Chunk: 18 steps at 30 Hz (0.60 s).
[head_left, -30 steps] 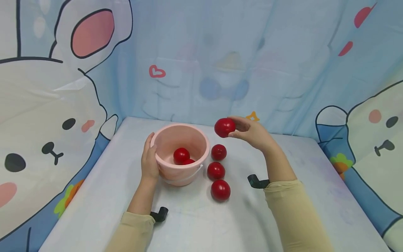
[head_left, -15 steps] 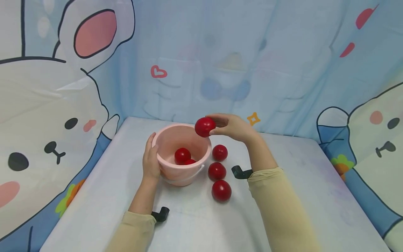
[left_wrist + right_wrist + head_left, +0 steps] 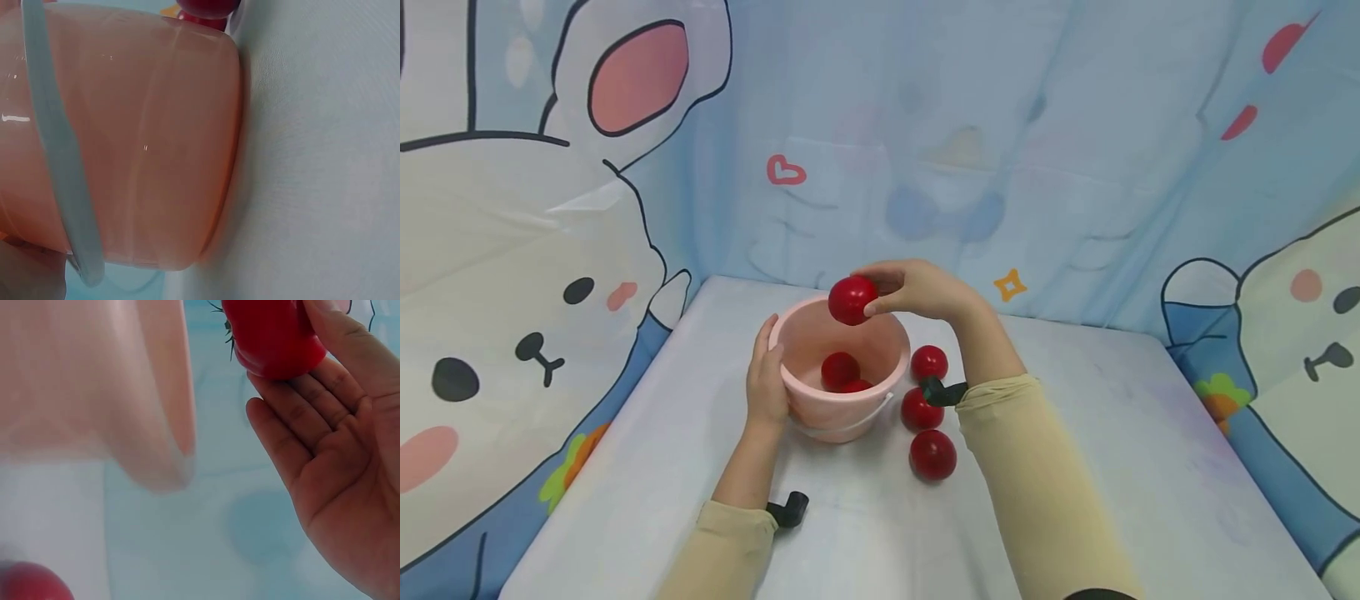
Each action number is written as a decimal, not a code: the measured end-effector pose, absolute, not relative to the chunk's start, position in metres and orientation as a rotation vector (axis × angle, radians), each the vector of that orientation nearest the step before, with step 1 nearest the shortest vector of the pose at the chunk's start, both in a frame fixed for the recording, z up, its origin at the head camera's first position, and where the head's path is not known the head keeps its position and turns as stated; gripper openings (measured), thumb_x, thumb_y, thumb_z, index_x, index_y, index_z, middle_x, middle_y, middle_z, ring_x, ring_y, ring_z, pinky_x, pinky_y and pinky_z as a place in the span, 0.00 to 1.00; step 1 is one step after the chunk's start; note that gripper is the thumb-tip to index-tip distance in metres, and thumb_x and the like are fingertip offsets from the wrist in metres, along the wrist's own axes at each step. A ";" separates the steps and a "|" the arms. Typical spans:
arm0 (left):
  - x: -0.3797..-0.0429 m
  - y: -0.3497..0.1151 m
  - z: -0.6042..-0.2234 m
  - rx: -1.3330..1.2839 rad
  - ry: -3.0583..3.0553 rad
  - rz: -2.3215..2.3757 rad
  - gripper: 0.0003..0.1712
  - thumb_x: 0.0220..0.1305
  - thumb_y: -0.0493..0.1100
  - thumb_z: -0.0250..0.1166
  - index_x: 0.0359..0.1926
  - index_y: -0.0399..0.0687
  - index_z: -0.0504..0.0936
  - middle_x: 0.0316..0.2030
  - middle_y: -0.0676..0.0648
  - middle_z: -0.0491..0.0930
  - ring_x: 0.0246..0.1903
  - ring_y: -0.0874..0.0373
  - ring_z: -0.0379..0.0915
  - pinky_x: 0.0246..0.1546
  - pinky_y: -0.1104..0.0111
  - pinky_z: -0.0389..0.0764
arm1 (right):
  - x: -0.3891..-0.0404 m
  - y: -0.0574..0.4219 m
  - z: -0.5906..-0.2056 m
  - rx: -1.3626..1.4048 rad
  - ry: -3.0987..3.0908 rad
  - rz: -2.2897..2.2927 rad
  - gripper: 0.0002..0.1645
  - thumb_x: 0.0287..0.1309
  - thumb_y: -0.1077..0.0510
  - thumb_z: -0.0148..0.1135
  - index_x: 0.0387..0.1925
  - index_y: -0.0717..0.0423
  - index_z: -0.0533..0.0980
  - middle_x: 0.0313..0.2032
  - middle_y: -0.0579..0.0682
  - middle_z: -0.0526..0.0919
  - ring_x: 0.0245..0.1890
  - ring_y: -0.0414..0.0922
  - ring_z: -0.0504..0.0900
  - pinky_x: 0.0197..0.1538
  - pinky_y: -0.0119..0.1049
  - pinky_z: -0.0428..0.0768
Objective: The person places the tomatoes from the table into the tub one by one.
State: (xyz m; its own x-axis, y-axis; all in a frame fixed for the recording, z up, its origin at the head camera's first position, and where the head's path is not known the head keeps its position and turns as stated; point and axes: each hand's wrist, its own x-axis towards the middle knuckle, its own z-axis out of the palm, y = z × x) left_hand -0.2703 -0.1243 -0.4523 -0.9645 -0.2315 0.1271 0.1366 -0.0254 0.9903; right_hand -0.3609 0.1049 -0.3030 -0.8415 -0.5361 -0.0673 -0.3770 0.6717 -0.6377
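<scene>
A pink bucket [image 3: 842,408] stands on the table, its mouth tilted slightly toward me. My left hand [image 3: 766,383] holds it by its left side, near the rim. In the left wrist view the bucket wall [image 3: 137,137] and its pale handle [image 3: 62,156] fill much of the picture; part of the hand [image 3: 28,272] shows at the lower left. Above the bucket's mouth, my right hand [image 3: 917,290] pinches a red tomato [image 3: 852,300] between thumb and fingers. Green stem bits show on that tomato [image 3: 275,337] in the right wrist view. Inside the bucket lie a tomato [image 3: 840,372] and another, partly hidden [image 3: 856,386].
Right of the bucket, three tomatoes lie in a row: a far one [image 3: 929,363], a middle one [image 3: 921,412] partly behind the wrist camera, and a near one [image 3: 933,456]. A cartoon-printed curtain [image 3: 865,125] hangs behind the white table [image 3: 1150,467].
My right hand has carried its tomato leftward, from beyond the bucket's right side to above its mouth. My left hand keeps its hold on the bucket. The view has shifted slightly.
</scene>
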 end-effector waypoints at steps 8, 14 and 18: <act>-0.272 -0.126 -0.453 0.116 -1.997 -2.075 0.29 0.71 0.55 0.46 0.71 0.80 0.59 0.72 0.65 0.60 0.73 0.59 0.54 0.70 0.44 0.62 | -0.370 0.079 -0.299 -0.809 2.587 -0.750 0.32 0.52 0.41 0.71 0.61 0.31 0.75 0.52 0.35 0.82 0.53 0.38 0.80 0.61 0.44 0.78; -0.274 -0.125 -0.453 0.136 -2.014 -2.082 0.30 0.70 0.57 0.47 0.71 0.81 0.57 0.72 0.66 0.59 0.73 0.60 0.53 0.70 0.44 0.63 | -0.378 0.062 -0.297 -0.844 2.532 -0.650 0.31 0.54 0.44 0.70 0.61 0.37 0.76 0.49 0.38 0.84 0.52 0.39 0.81 0.59 0.42 0.79; -0.275 -0.125 -0.453 0.145 -2.017 -2.096 0.29 0.70 0.57 0.47 0.71 0.83 0.57 0.72 0.68 0.59 0.73 0.61 0.52 0.70 0.45 0.63 | -0.383 0.053 -0.299 -0.843 2.514 -0.565 0.28 0.56 0.45 0.69 0.60 0.37 0.77 0.51 0.39 0.84 0.53 0.40 0.80 0.58 0.41 0.79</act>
State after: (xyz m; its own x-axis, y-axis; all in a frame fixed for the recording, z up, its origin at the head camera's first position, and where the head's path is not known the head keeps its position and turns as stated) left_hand -0.2751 -0.1253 -0.4528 -0.9690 -0.2315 0.0863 0.0951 -0.0274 0.9951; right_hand -0.3829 0.0528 -0.2991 -0.7242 -0.6375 -0.2629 -0.4637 0.7324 -0.4986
